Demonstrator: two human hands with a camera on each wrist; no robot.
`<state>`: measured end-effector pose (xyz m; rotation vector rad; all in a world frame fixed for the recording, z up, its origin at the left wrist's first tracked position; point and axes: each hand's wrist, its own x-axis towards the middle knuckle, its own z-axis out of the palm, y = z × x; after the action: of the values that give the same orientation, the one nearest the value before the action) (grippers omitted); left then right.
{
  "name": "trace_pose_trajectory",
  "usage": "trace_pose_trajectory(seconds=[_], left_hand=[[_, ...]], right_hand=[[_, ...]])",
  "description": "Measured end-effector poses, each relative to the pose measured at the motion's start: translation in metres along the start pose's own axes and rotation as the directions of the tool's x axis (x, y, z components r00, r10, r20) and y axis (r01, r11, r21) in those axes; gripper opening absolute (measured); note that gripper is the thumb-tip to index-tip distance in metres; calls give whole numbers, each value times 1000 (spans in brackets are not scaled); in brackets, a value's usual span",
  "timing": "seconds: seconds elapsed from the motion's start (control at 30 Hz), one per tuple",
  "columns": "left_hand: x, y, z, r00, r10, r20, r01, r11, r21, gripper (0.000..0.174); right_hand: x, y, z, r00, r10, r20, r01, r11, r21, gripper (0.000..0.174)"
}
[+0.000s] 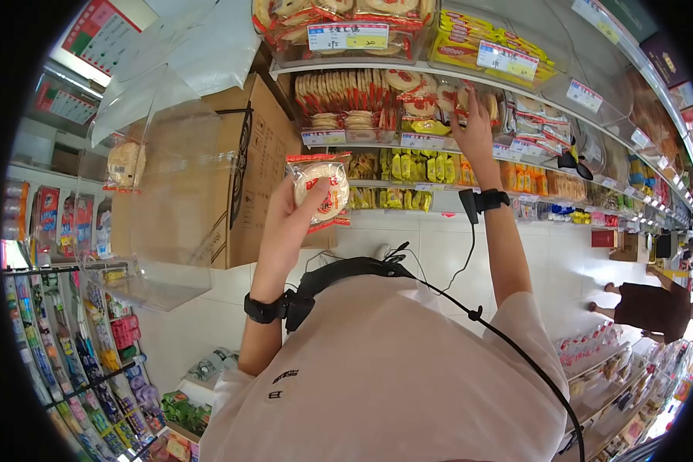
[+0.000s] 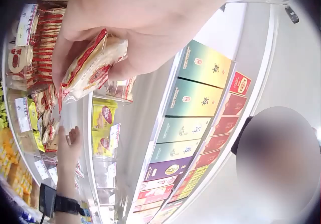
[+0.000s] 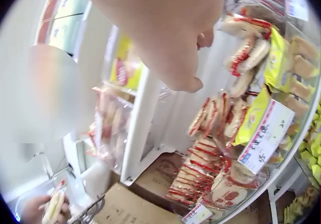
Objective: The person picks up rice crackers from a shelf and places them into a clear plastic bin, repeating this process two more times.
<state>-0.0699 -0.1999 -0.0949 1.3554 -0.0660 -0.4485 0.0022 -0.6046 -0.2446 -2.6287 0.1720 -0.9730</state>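
Observation:
My left hand [image 1: 286, 219] holds a round, flat biscuit in a clear red-edged wrapper [image 1: 336, 202], thumb across its front. In the left wrist view that wrapped biscuit [image 2: 95, 66] shows edge-on between thumb and fingers. My right hand [image 1: 476, 127] reaches into a shelf bin, close over similar wrapped biscuits [image 1: 422, 100]. Its thumb stands out apart from the fingers in the right wrist view, where nothing shows between them; the other fingertips are hidden. Beside it lie red-printed packets [image 3: 243, 56] and a yellow packet [image 3: 277, 58].
A large cardboard box [image 1: 266, 154] stands left of the shelves, with a clear plastic cover [image 1: 169, 289] in front and another wrapped biscuit [image 1: 127, 163] there. Rows of upright biscuits [image 1: 343, 88] fill the neighbouring bin. A price tag [image 1: 422, 141] lines the shelf edge. A person [image 1: 653, 310] stands far right.

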Motion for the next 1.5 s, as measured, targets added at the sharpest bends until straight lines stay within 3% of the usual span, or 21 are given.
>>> trace_pose_trajectory(seconds=[0.17, 0.37, 0.57, 0.7, 0.77, 0.83, 0.9, 0.93, 1.07, 1.17, 1.27, 1.37, 1.43, 1.47, 1.5], left_hand=[[-3, 0, -4, 998, 13, -61, -13, 1000, 0, 34], [1, 8, 0, 999, 33, -37, -33, 999, -23, 32], [13, 0, -2, 1000, 11, 13, -11, 1000, 10, 35], [21, -13, 5, 1000, 26, -11, -25, 999, 25, 37], [25, -22, 11, 999, 16, -28, -17, 999, -34, 36], [33, -25, 21, 1000, 13, 3, -12, 992, -126, 40], [36, -25, 38, 999, 34, 15, -30, 981, -193, 44], [34, -19, 48, 997, 18, 69, 1, 965, -263, 56], [26, -7, 59, 997, -5, 75, 32, 931, -364, 76], [25, -15, 46, 969, 138, 206, -6, 843, -538, 63], [20, -19, 53, 990, 141, 1, -141, 990, -12, 51], [11, -8, 55, 990, 135, 27, -135, 991, -27, 42], [3, -5, 51, 988, 79, 136, -95, 989, 115, 42], [-2, -4, 50, 981, 42, 188, -77, 980, 186, 42], [-6, -3, 52, 982, 53, 179, -95, 967, 236, 43]], right_hand=[[-9, 4, 7, 997, 75, -10, -74, 996, 48, 41], [-6, -22, -9, 999, 39, -25, -40, 996, -73, 41], [-12, -17, -13, 977, -25, -210, 33, 999, 34, 30], [-12, -57, -61, 965, 91, -245, -45, 982, 186, 27], [-16, -101, -92, 970, 62, -235, 7, 959, 284, 29], [-29, -154, -120, 997, 23, -76, 10, 914, 406, 34], [-38, -182, -129, 957, -273, -98, 288, 860, 421, 43], [-44, -195, -129, 944, -321, -71, 316, 826, 467, 45], [-54, -223, -143, 915, -400, 46, 291, 737, 610, 51], [-55, -214, -139, 887, -456, 66, 337, 740, 581, 54], [-59, -209, -138, 880, -473, 50, 336, 693, 637, 55], [-53, -219, -147, 998, -58, 20, 30, 752, 658, 44], [-44, -209, -141, 922, 64, 381, -379, 342, 860, 35], [-42, -204, -138, 829, 55, 557, -560, 90, 824, 31], [-43, -203, -139, 832, 6, 555, -552, 108, 827, 28]])
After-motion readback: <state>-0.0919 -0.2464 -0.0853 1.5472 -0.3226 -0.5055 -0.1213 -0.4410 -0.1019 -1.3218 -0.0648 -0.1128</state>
